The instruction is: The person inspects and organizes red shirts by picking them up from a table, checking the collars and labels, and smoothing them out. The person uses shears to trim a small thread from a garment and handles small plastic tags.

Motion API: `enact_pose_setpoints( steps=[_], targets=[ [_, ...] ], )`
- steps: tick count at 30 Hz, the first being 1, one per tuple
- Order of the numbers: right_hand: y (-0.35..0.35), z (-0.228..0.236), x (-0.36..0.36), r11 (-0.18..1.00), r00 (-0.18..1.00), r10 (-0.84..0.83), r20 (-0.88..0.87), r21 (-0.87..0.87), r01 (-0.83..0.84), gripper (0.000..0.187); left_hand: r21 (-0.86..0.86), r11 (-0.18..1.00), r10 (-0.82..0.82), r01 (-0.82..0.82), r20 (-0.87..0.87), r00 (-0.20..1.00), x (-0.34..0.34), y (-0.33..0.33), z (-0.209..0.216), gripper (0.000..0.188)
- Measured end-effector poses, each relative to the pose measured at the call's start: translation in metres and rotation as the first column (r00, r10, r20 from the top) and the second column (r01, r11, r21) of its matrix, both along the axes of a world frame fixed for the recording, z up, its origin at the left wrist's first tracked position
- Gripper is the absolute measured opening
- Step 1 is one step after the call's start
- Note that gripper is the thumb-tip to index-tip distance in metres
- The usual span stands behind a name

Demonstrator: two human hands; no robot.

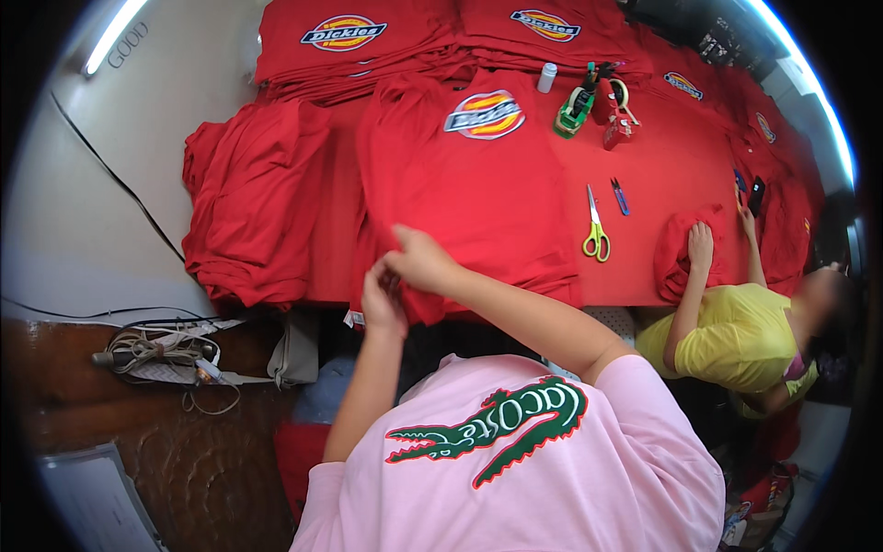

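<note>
A red T-shirt [469, 193] with an oval printed badge lies flat on a table covered in red cloth [662, 175], its lower hem hanging over the near edge. My left hand [382, 299] pinches that hem near the table edge. My right hand [421, 259] closes on the same fabric just above and to the right of it. The two hands nearly touch.
Crumpled red shirts [248, 198] are piled at left and folded stacks [354, 41] sit at the back. Yellow-handled scissors [596, 230], small blue snips [621, 196], tape dispensers [578, 106] and a white bottle [547, 77] lie to the right. A person in yellow [736, 336] handles red cloth. Cables [161, 354] lie lower left.
</note>
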State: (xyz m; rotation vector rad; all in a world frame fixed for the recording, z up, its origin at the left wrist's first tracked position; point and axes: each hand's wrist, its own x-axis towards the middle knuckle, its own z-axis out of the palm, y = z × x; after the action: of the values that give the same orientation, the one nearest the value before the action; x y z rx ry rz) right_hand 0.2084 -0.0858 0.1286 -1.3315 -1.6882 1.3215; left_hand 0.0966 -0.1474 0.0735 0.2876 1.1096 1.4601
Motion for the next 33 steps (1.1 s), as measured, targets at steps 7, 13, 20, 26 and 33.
enact_pose_setpoints(
  steps=[7, 13, 20, 26, 33],
  targets=[
    [-0.076, 0.147, 0.038, 0.546, 0.506, 0.749, -0.428, -0.035, -0.837, 0.065, -0.11, 0.884, -0.467, 0.454, -0.211, 0.859, -0.086, 0.05, 0.032, 0.045],
    [-0.071, 0.135, 0.136, 0.895, 0.765, 0.228, -0.602, -0.179, -0.408, 0.062, 0.038, 0.796, 0.011, 0.603, -0.999, 0.049, -0.109, 0.191, 0.09, 0.049],
    [-0.087, -0.007, 0.252, 0.837, 0.859, -0.493, -0.141, -0.348, 0.423, 0.064, 0.07, 0.673, 0.109, 0.736, -0.994, -0.006, 0.025, 0.232, 0.037, 0.071],
    [-0.102, -0.058, 0.252, 0.836, 0.647, -0.463, 0.606, 0.057, 0.545, 0.071, -0.307, 0.841, -0.035, 0.446, -0.853, -0.521, -0.043, 0.135, -0.061, 0.071],
    [0.031, -0.057, 0.122, 0.873, 0.904, -0.252, 0.346, 0.483, 0.058, 0.064, -0.292, 0.811, -0.018, 0.507, -0.879, -0.477, -0.01, 0.15, -0.062, 0.065]
  ],
)
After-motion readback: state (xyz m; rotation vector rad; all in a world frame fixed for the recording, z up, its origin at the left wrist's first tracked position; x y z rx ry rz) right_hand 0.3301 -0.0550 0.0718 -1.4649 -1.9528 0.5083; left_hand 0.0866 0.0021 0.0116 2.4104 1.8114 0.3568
